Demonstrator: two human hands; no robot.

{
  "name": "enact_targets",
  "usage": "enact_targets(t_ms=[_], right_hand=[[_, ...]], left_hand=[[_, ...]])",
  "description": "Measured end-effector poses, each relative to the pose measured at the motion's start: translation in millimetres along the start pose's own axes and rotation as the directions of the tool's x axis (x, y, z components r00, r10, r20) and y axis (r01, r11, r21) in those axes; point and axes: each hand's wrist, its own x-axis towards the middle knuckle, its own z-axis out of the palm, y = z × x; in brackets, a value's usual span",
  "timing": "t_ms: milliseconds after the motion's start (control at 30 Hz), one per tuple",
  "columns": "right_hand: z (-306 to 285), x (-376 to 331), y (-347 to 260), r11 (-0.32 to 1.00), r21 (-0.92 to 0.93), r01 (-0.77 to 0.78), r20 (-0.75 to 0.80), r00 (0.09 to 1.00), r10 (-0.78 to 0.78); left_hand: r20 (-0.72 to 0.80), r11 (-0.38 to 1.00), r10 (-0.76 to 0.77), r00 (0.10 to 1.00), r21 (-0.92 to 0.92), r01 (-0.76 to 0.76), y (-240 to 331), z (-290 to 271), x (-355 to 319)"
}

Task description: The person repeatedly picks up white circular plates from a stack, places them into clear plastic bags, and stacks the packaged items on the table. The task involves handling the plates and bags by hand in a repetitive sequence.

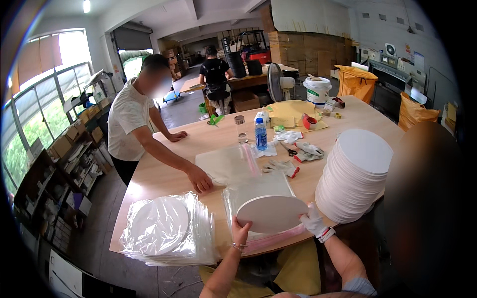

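Note:
A white round board [272, 213] is held tilted between my two hands above the table's near edge. My bare left hand [241, 232], with a bracelet at the wrist, grips its left rim, thumb on top. My right hand [313, 222], in a white glove and with a white watch at the wrist, is closed on the right rim. Beneath the board lies a pile of clear plastic bags [258, 186] with a pink strip along the near edge. Close by my right hand rises a tall stack of white round boards [350, 174].
Left lies a pile of bagged round boards [161, 226]. Across the wooden table [189, 144] a co-worker [134, 109] leans in, one hand by more clear bags [223, 166]. Further back are gloves [309, 151], scissors [289, 150], a blue bottle [261, 135] and a white bucket [317, 91].

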Motion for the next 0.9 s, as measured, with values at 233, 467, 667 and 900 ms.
enact_targets(t_ms=[233,467,667,900], right_hand=[[-39,0,22,0.013,-0.825,0.566,0.515,0.759,-0.398],[-98,-59,80,0.832,-0.528,0.17,0.001,0.98,-0.2],[-88,-147,43,0.836,0.524,-0.164,-0.081,0.967,0.241],[-64,-178,46,0.655,0.599,-0.46,0.22,0.881,0.418]], left_hand=[[-0.001,0.993,-0.031,1.0,0.11,0.031,2,-1,-6],[0.303,0.917,-0.048,0.952,0.392,-0.079,23,17,-2],[0.538,-0.164,-0.399,0.743,0.755,-0.635,-58,0,5],[0.575,-0.041,-0.404,0.712,0.766,-0.642,-55,-3,37]])
